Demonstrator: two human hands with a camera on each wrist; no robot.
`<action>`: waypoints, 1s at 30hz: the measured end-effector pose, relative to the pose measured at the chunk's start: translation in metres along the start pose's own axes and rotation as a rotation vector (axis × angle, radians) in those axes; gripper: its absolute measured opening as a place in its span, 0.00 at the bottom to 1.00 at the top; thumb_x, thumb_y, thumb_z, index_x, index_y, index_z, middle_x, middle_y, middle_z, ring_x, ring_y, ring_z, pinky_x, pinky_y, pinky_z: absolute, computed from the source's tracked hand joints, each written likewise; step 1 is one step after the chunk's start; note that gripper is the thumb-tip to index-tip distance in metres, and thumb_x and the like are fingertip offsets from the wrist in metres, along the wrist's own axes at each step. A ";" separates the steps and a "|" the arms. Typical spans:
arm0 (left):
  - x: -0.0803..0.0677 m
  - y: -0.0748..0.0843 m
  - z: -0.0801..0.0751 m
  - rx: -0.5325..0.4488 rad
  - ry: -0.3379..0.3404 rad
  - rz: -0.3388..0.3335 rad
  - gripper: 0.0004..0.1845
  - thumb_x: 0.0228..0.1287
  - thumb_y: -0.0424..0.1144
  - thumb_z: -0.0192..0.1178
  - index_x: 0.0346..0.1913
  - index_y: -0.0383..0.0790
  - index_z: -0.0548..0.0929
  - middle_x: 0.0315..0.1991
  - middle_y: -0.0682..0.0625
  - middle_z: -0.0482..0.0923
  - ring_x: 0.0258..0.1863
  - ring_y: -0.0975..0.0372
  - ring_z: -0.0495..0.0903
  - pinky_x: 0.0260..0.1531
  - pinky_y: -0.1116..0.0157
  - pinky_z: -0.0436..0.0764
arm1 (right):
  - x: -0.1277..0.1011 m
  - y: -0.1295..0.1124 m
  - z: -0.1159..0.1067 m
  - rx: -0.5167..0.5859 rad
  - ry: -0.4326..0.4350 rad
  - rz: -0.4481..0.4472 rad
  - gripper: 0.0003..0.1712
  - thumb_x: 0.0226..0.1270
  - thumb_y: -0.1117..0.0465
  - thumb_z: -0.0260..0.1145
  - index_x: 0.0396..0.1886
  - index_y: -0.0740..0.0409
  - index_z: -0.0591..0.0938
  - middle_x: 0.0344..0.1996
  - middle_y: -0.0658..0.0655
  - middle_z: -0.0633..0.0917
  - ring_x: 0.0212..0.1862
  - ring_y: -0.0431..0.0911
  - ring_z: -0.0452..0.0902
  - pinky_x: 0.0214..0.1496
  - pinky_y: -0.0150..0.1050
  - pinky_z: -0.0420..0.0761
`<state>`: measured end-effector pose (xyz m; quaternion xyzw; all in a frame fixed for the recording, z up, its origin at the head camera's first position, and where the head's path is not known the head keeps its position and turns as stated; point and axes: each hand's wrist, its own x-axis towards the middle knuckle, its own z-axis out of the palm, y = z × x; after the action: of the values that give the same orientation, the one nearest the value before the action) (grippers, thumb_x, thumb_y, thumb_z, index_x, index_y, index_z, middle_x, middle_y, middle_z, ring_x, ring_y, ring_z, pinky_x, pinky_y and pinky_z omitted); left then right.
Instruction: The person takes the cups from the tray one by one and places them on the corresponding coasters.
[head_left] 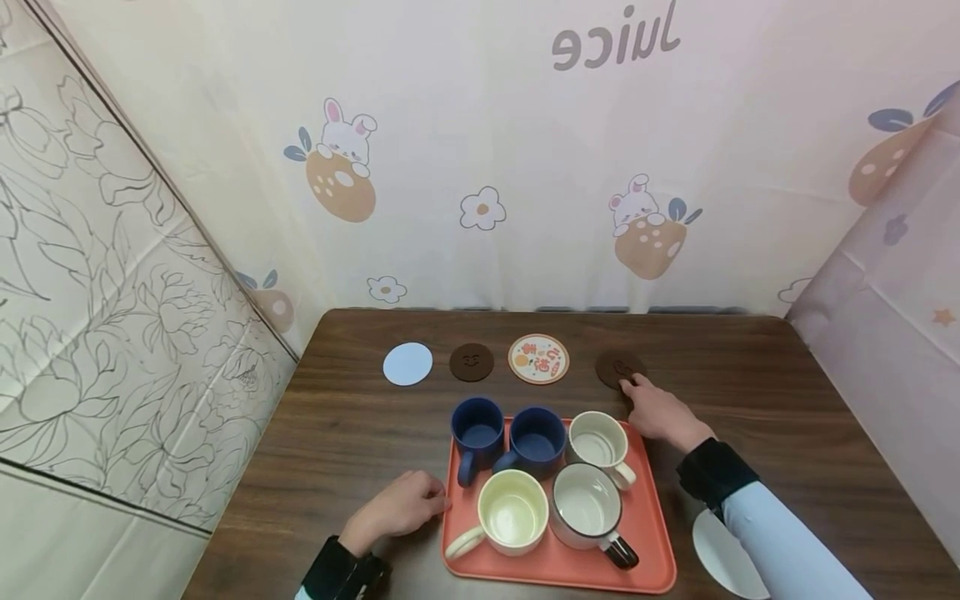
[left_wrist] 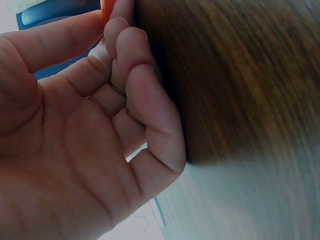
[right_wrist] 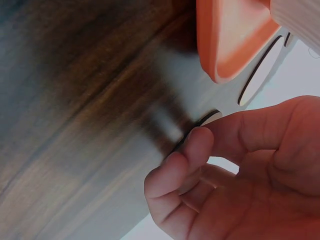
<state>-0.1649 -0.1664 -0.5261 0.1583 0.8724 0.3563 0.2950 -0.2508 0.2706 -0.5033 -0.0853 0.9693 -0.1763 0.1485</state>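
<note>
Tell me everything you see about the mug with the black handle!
The mug is whitish, with a thin dark rim and black handle. It looks shiny, maybe enamel. It stands upright on the coral tray, handle pointing toward the near right corner, and looks empty. The pale yellow mug is left of it, the cream mug behind. I can't tell if they touch. Nobody's touching it.

The left hand (left_wrist: 75,120) has its palm towards the camera and its fingers (left_wrist: 155,105) curled. Thumb and index finger meet at a narrow strip of the orange tray (left_wrist: 106,10), one on either side of it. Something blue (left_wrist: 65,65) shows behind the thumb. Beside the hand lies the brown, wood-grained tabletop (left_wrist: 240,90), washed by a pale glare towards its visible edge, and past that edge appears a whitish surface (left_wrist: 132,227) with faint thin lines.
</note>
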 end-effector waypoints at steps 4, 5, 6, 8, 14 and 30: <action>-0.001 0.003 -0.001 0.013 0.000 0.006 0.16 0.78 0.44 0.61 0.28 0.47 0.86 0.18 0.55 0.72 0.17 0.62 0.71 0.21 0.66 0.67 | 0.004 0.000 -0.001 -0.007 -0.003 -0.006 0.35 0.65 0.73 0.60 0.72 0.80 0.68 0.71 0.85 0.61 0.67 0.80 0.66 0.62 0.74 0.70; 0.000 0.003 -0.001 0.015 0.000 0.007 0.16 0.78 0.44 0.61 0.27 0.47 0.85 0.18 0.55 0.71 0.17 0.62 0.71 0.21 0.66 0.67 | 0.005 0.000 -0.002 -0.010 -0.003 -0.006 0.35 0.65 0.73 0.60 0.72 0.80 0.68 0.71 0.85 0.62 0.67 0.80 0.66 0.62 0.74 0.70; 0.000 0.003 -0.001 0.017 0.000 0.008 0.16 0.78 0.44 0.61 0.27 0.47 0.85 0.18 0.55 0.71 0.17 0.62 0.70 0.21 0.66 0.67 | 0.006 0.000 -0.002 -0.014 -0.004 -0.007 0.35 0.65 0.73 0.60 0.72 0.80 0.68 0.71 0.85 0.62 0.67 0.80 0.66 0.62 0.74 0.70; 0.001 0.004 -0.001 0.015 -0.007 -0.002 0.16 0.78 0.43 0.61 0.27 0.47 0.85 0.18 0.56 0.71 0.17 0.63 0.70 0.21 0.66 0.67 | 0.007 0.000 -0.002 -0.025 -0.003 -0.011 0.35 0.64 0.73 0.60 0.72 0.80 0.68 0.71 0.85 0.62 0.67 0.80 0.67 0.61 0.74 0.71; 0.003 0.001 -0.001 -0.007 -0.006 -0.027 0.15 0.78 0.44 0.62 0.29 0.48 0.87 0.19 0.54 0.73 0.18 0.62 0.72 0.22 0.66 0.68 | 0.013 -0.001 -0.002 -0.041 0.005 -0.016 0.34 0.65 0.72 0.61 0.72 0.79 0.69 0.70 0.84 0.64 0.66 0.79 0.69 0.60 0.73 0.73; 0.024 -0.040 0.014 -0.018 0.022 -0.003 0.16 0.75 0.49 0.64 0.26 0.52 0.86 0.19 0.54 0.74 0.18 0.60 0.72 0.21 0.65 0.66 | 0.013 0.003 -0.001 0.009 0.041 -0.027 0.33 0.65 0.71 0.57 0.71 0.79 0.70 0.71 0.84 0.64 0.69 0.78 0.65 0.64 0.74 0.69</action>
<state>-0.1779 -0.1751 -0.5725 0.1506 0.8724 0.3656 0.2873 -0.2636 0.2707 -0.5064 -0.0941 0.9701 -0.1843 0.1267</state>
